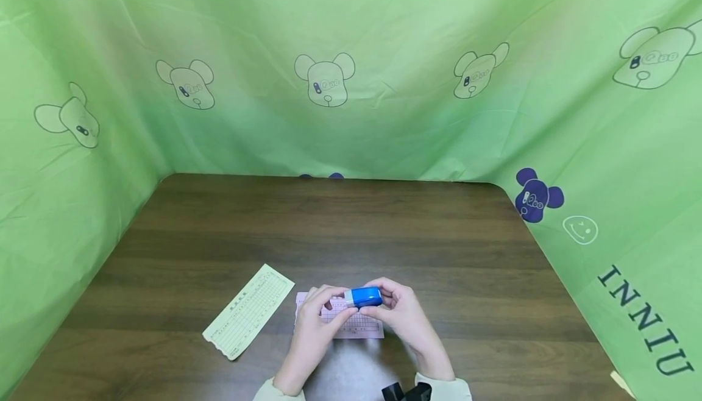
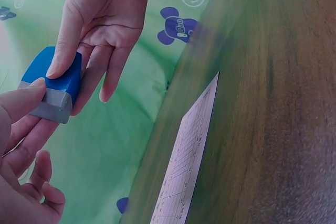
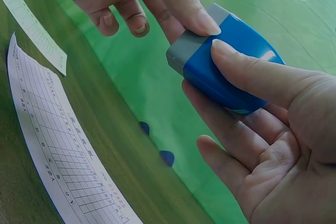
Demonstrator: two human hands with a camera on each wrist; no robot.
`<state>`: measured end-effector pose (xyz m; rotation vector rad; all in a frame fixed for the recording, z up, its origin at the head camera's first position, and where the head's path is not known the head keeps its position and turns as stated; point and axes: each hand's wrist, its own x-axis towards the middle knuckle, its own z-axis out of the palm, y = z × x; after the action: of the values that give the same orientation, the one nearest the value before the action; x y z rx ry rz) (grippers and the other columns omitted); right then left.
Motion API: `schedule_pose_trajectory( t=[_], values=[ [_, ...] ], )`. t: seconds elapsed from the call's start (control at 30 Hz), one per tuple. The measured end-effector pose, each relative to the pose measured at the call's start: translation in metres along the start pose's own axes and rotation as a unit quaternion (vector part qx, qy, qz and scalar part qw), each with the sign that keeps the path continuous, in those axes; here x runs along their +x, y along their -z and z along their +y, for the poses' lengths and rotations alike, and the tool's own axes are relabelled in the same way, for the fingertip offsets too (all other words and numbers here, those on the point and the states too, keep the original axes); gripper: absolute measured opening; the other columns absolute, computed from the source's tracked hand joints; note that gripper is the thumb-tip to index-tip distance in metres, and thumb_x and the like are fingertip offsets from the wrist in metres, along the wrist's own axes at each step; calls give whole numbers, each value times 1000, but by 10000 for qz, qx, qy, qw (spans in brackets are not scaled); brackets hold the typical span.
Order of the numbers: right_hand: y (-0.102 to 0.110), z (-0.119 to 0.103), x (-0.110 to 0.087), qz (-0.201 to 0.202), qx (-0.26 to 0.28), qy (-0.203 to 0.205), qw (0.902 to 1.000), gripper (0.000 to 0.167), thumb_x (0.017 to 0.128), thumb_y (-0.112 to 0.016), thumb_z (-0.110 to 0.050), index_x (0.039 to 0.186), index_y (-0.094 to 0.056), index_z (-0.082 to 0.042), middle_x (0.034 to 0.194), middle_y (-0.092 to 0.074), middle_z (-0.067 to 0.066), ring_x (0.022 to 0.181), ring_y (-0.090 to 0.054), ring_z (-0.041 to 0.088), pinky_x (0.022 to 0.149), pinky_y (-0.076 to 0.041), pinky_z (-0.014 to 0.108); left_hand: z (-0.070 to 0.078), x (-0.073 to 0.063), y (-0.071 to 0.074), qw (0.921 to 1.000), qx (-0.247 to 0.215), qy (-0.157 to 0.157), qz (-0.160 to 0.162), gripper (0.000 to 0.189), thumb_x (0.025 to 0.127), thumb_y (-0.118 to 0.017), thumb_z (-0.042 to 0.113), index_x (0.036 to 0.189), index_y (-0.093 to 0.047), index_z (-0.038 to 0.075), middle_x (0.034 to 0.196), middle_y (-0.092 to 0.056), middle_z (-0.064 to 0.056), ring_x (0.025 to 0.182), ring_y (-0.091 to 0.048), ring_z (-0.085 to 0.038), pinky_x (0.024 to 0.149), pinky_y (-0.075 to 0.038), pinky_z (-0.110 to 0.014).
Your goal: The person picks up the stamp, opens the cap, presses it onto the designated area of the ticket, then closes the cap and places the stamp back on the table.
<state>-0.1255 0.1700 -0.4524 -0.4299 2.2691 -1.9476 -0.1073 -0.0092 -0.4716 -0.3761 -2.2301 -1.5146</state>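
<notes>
Over the table, both hands hold a blue stamp (image 1: 367, 296) with a grey cap (image 3: 185, 51). My left hand (image 1: 314, 326) pinches the cap end between thumb and fingers. From the other side, my right hand (image 1: 407, 317) grips the blue body, its thumb lying along the top and its fingers beneath. The cap sits against the blue body in the right wrist view. Below the hands lies a pink printed form (image 1: 359, 329), partly hidden by them in the head view.
A pale green printed form (image 1: 249, 312) lies slanted on the brown wooden table (image 1: 340, 230), left of the pink one. Green cloth (image 1: 384, 133) with bear prints encloses the table's back and sides. A black device (image 1: 407, 392) shows at the right wrist.
</notes>
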Motion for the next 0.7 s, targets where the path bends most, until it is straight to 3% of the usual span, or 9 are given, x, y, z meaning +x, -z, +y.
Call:
schedule_pose_trajectory(
  t=[0.27, 0.43, 0.7],
  values=[
    [-3, -4, 0, 223, -298, -188, 9991, 31, 80, -74, 0, 106, -62, 11, 99, -68, 29, 81, -65, 0, 74, -53, 19, 2, 0, 1, 9997, 168, 173, 73, 30, 69, -84, 19, 96, -72, 16, 82, -67, 9, 72, -44, -5, 64, -39, -22],
    [-2, -6, -1, 197, -403, -136, 9989, 31, 80, -74, 0, 106, -62, 12, 97, -68, 30, 81, -65, -1, 74, -54, 19, 0, 0, 0, 9998, 147, 76, 135, 30, 68, -84, 18, 96, -72, 15, 82, -68, 8, 71, -47, -8, 64, -41, -25],
    [-2, -4, -2, 223, -477, -209, 9984, 31, 80, -74, -1, 106, -62, 11, 96, -69, 27, 80, -65, -1, 74, -54, 19, 0, -1, 1, 9998, 181, 46, 114, 29, 68, -83, 19, 95, -73, 16, 80, -68, 8, 70, -46, -6, 63, -39, -21]
  ],
)
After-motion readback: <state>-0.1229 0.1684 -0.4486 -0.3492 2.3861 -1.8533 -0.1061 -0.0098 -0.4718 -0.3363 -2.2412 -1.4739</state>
